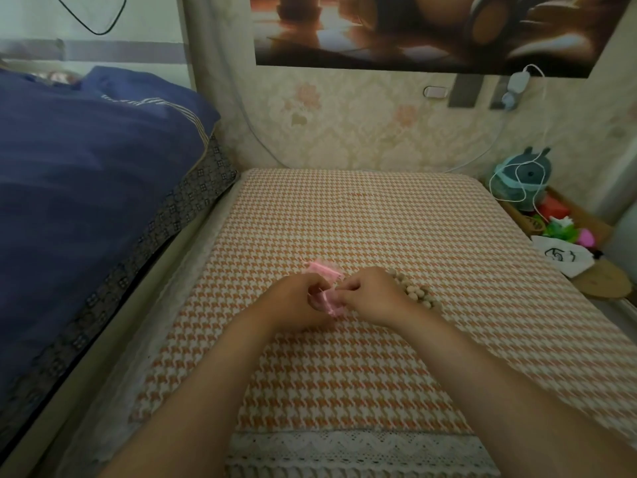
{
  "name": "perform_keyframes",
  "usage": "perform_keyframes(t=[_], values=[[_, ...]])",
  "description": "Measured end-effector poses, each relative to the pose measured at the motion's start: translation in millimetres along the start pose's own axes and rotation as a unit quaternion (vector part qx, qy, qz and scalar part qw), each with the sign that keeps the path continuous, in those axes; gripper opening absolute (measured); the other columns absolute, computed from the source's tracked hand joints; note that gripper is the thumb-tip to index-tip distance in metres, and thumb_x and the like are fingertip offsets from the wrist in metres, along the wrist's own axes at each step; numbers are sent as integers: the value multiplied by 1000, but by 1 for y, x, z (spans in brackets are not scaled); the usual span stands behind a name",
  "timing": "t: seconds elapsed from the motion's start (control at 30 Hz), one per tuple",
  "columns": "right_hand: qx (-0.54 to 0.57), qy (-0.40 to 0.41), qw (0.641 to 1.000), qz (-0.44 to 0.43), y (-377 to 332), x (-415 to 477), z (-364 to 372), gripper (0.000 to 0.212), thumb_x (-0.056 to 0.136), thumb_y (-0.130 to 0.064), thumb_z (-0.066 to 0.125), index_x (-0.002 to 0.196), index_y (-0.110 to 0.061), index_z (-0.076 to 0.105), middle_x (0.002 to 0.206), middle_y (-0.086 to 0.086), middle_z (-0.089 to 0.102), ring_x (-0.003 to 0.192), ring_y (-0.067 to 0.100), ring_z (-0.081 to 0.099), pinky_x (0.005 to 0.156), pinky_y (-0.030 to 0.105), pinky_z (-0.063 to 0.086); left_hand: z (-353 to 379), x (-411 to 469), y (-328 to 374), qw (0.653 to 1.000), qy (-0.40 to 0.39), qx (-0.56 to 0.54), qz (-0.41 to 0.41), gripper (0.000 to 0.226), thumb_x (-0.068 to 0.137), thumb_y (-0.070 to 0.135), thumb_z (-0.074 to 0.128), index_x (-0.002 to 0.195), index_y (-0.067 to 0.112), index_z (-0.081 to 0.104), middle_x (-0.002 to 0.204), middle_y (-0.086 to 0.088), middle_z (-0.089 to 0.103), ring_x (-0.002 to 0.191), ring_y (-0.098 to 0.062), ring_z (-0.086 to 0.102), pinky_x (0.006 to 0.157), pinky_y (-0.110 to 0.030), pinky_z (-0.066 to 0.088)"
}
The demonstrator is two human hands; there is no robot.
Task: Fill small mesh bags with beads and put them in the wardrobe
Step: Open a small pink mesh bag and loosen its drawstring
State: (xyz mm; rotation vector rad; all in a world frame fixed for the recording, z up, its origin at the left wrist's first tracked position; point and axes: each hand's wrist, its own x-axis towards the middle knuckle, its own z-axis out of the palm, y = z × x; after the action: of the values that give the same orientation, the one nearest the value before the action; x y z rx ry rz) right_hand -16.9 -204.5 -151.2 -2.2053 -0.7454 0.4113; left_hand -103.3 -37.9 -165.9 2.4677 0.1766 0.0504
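Observation:
Both my hands meet over the middle of the orange-and-white houndstooth cloth (362, 219). My left hand (296, 303) and my right hand (370, 294) each pinch a side of a small pink mesh bag (331, 305), which hangs between them just above the cloth. A second pink mesh bag (322, 269) lies flat on the cloth right behind my fingers. A pile of round beige wooden beads (418, 293) rests on the cloth just right of my right hand, partly hidden by it. Whether the held bag has beads in it cannot be seen.
A dark blue quilt (86, 160) covers the bed to the left. At the right edge sit a teal plush toy (522, 181) wound with a white cable, colourful small items (558, 225), and a white drawstring bag (562, 258) on a wooden lid.

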Motion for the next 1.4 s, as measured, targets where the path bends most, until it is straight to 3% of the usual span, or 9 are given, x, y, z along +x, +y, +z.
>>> perform_keyframes(t=[0.17,0.33,0.5,0.63,0.8,0.93,1.1,1.23,1.4], values=[[73,-37,996,36,-10,-3,0,21,98,-25,64,94,-14,82,56,-12,64,38,-1,54,41,16,40,-1,-2,0,1000,11,-29,5,37,65,50,79,95,34,66,79,14,66,72,-5,63,72,-30,56],[68,-59,995,35,-10,-5,0,28,90,-33,66,67,-21,75,68,-1,73,49,17,64,44,21,41,-1,-1,-1,999,21,-32,4,34,75,35,78,107,28,67,91,12,66,81,-9,65,78,-34,57],[32,-23,998,-50,-7,-7,-9,21,98,-19,64,84,-31,74,83,-5,76,66,14,75,49,22,50,-8,-3,10,987,-7,-163,0,61,82,28,68,136,43,44,116,8,58,86,-5,67,62,-21,53],[-74,32,988,-130,-12,-10,-27,16,90,-21,67,87,-34,76,87,-19,74,81,-2,69,75,28,59,-16,-10,28,983,37,-169,58,51,75,37,50,124,55,48,120,20,56,89,9,62,65,-13,48],[-103,2,984,-148,-11,-19,-39,8,85,-31,73,80,-35,77,83,-20,74,82,-4,68,79,30,59,-12,-8,31,991,87,-64,81,18,92,30,54,100,36,70,107,17,60,95,4,58,81,-21,49],[-99,-14,985,-142,-3,-18,-36,5,84,-31,76,81,-33,79,89,-19,75,91,-6,67,86,30,58,-7,-4,33,993,98,-18,60,20,95,35,56,85,31,73,81,15,65,72,6,57,59,-17,39],[-36,42,990,-128,4,-10,-39,33,87,-9,67,80,-41,75,84,-19,74,77,-3,69,70,22,58,-6,0,32,992,123,-3,-5,27,93,31,56,74,24,74,54,9,59,45,-2,49,45,-23,36],[-58,105,989,-85,17,2,-39,28,93,-13,60,90,-38,72,72,-19,68,57,3,67,49,18,48,-10,0,33,989,133,37,-44,20,89,38,59,80,29,74,69,12,68,64,-9,63,62,-33,55],[-205,102,969,-96,28,19,-27,26,96,-23,62,117,-36,70,116,-15,70,94,6,65,74,27,50,-12,1,36,985,157,19,-63,38,93,45,56,71,18,73,65,1,70,61,-18,65,61,-40,56]])
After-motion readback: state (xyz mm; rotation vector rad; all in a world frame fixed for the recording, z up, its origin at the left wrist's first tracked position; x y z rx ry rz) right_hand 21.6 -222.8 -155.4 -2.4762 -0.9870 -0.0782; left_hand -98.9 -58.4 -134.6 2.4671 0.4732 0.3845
